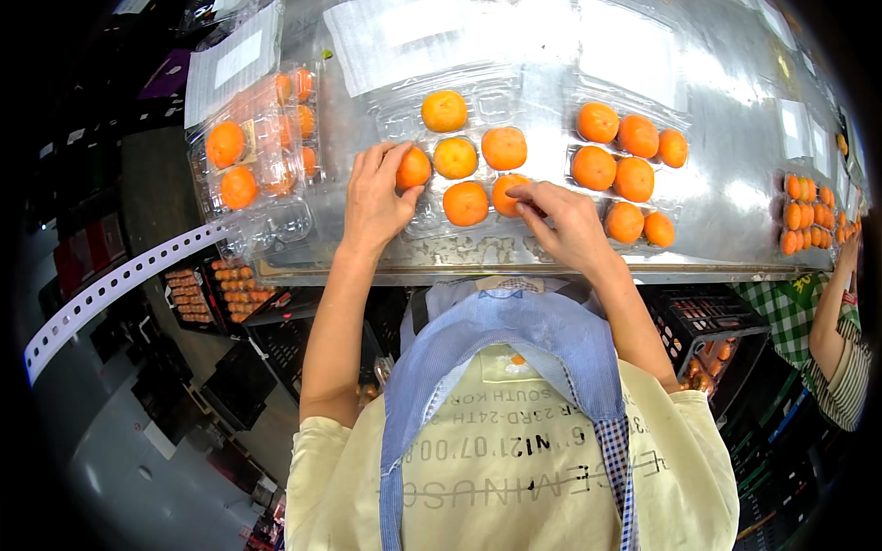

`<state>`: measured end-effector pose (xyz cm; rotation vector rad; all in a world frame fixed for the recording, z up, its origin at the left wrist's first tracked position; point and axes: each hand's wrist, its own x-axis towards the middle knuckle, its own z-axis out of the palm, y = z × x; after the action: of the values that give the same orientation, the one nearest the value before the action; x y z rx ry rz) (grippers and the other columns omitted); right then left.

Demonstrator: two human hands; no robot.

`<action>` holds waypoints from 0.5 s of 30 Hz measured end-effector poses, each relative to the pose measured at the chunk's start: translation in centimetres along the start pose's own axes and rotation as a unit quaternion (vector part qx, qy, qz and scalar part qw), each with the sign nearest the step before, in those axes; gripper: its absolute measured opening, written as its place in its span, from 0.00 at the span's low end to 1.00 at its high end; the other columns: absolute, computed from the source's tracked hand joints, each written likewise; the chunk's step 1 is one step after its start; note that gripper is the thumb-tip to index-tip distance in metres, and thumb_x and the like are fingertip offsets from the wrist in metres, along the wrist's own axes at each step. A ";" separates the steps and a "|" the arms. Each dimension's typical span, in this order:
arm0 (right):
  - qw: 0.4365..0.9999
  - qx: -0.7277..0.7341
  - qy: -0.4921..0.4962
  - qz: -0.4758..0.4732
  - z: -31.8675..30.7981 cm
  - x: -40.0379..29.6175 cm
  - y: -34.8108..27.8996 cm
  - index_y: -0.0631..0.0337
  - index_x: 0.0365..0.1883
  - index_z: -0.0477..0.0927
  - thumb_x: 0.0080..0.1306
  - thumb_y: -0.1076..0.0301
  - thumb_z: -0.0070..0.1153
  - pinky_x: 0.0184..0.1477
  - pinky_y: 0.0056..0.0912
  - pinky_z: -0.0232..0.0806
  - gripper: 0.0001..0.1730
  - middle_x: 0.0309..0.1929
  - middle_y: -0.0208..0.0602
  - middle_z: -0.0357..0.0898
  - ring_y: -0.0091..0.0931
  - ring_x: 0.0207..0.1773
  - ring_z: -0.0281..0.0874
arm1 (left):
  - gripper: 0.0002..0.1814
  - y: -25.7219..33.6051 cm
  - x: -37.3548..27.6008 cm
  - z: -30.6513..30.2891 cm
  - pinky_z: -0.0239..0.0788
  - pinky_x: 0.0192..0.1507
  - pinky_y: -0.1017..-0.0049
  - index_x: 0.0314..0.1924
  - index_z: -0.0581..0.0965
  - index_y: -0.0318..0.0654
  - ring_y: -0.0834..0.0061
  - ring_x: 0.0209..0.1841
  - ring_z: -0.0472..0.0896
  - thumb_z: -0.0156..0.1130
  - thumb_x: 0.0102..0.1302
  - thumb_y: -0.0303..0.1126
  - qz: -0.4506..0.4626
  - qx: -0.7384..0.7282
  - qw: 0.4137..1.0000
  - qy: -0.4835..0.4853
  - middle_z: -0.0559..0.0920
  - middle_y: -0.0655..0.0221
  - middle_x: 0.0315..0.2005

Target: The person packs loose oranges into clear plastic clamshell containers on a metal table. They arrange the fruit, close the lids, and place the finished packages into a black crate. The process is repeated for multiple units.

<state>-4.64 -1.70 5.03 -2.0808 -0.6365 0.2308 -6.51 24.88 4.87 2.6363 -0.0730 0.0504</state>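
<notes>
In the middle of a metal table lies a clear plastic tray [493,107] with several orange fruits, probably persimmons. My left hand [377,193] has its thumb and fingers around a persimmon [413,167] at the tray's left side. At the front right, the fingers of my right hand [559,217] touch another persimmon [508,194]; whether they grip it I cannot tell. Between my hands are a front persimmon [465,204] and a paler one [455,158]. A second clear tray with several persimmons [595,168] lies to the right of my right hand.
Stacked clear trays with persimmons [239,187] stand at the table's left end. White sheets [406,41] lie at the back. Filled packs [807,215] are far right, near a co-worker's arm [830,310]. Black crates [696,313] stand below the table's front edge [689,270].
</notes>
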 end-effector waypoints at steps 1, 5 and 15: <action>1.000 -0.004 0.000 -0.004 0.0 0.0 0.0 0.60 0.40 0.78 0.60 0.74 0.57 0.33 0.34 0.71 0.09 0.32 0.40 0.81 0.35 0.32 0.80 | 0.32 0.1 0.0 0.0 0.68 0.53 0.66 0.52 0.76 0.39 0.58 0.50 0.74 0.73 0.42 0.24 -0.004 -0.001 1.000 -0.002 0.77 0.62 0.47; 1.000 -0.015 -0.009 0.006 -0.2 -0.2 0.0 0.60 0.40 0.78 0.60 0.74 0.57 0.33 0.34 0.71 0.09 0.32 0.40 0.81 0.36 0.32 0.80 | 0.31 0.5 0.0 -0.1 0.68 0.53 0.65 0.52 0.76 0.38 0.58 0.50 0.73 0.72 0.43 0.23 -0.008 0.005 1.000 -0.008 0.76 0.62 0.47; 1.000 -0.025 -0.017 0.006 -0.5 -0.4 0.0 0.61 0.42 0.79 0.61 0.75 0.57 0.35 0.31 0.72 0.10 0.32 0.40 0.81 0.33 0.32 0.80 | 0.35 -0.3 -0.3 -0.6 0.69 0.52 0.67 0.55 0.74 0.39 0.61 0.51 0.75 0.74 0.42 0.25 0.009 -0.006 1.000 -0.006 0.77 0.62 0.50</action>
<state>-4.79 -2.26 5.27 -2.1340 -0.6564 0.2611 -6.80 25.47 5.20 2.6248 -0.1006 0.0399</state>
